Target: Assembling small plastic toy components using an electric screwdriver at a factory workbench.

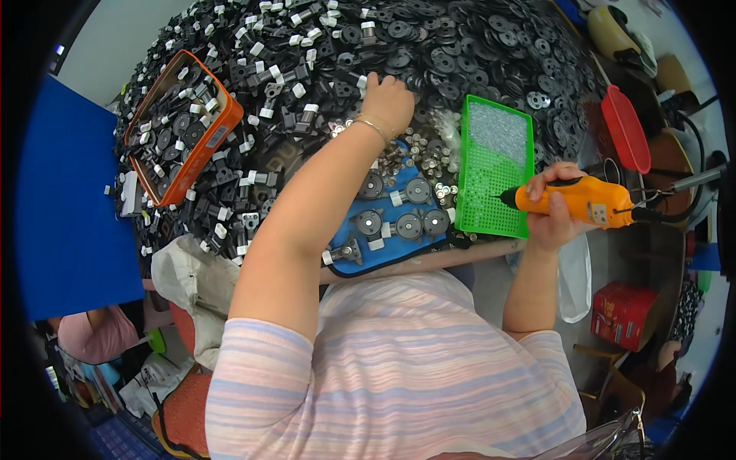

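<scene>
My left hand point(389, 105) reaches over the blue mat into the heaped parts at the far side. Its fingers curl down beside a black part with a white piece point(362, 83), and the fingertips are hidden. In my right hand point(557, 215) is an orange electric screwdriver point(586, 201), its dark tip pointing left over the green perforated tray point(497, 201). Small silvery screws point(498, 130) fill the tray's far end. Several round black assemblies point(409, 225) with white pieces lie on the blue mat point(391, 251), and small metal pieces point(418, 146) are piled at its far edge.
An orange-rimmed bin point(222, 123) of black parts stands at the left. Black discs point(452, 57) are heaped at the far right, near a red tray point(625, 126). A cable trails from the screwdriver. A red box point(622, 314) sits low on the right; another person point(96, 335) is at lower left.
</scene>
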### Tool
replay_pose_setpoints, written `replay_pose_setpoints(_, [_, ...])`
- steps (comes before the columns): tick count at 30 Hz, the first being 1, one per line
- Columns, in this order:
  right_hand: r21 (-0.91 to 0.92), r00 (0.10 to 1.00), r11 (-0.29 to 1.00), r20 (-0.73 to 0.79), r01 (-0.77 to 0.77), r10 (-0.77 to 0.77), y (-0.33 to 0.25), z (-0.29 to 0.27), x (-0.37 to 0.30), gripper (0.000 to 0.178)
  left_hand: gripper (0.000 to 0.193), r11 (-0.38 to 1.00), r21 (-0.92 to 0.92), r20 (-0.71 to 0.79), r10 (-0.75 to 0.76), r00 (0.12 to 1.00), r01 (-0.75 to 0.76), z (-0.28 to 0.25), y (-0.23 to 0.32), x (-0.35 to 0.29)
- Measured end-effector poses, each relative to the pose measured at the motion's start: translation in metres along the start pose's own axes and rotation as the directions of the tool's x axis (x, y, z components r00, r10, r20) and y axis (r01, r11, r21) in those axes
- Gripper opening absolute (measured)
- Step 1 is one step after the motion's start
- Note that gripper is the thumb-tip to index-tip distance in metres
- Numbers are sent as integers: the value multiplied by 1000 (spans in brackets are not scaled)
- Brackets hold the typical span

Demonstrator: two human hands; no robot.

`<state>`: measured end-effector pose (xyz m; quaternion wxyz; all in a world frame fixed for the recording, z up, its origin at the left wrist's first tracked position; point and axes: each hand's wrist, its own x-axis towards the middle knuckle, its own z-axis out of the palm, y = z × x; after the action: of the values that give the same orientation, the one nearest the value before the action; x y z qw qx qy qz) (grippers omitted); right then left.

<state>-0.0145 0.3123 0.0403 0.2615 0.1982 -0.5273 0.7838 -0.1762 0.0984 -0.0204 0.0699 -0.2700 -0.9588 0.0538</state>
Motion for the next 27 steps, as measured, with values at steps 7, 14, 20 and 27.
replay_pose_setpoints(7, [-48,999,999,-28,21,-22,-2,0,0,28,15,996,64,-89,61,994,-55,-5,4,-4])
replay_pose_setpoints(14, [23,999,999,-41,-24,25,-3,6,-1,30,31,656,-745,-75,-255,964,116,-43,-21,-55])
replay_pose_setpoints(20, [159,985,977,127,-139,119,2,39,-7,33,34,66,-969,205,-321,924,238,-43,5,-207])
replay_pose_setpoints(27, [266,919,915,336,-302,206,25,89,-20,33,35,175,-921,212,-526,824,349,-46,45,-263])
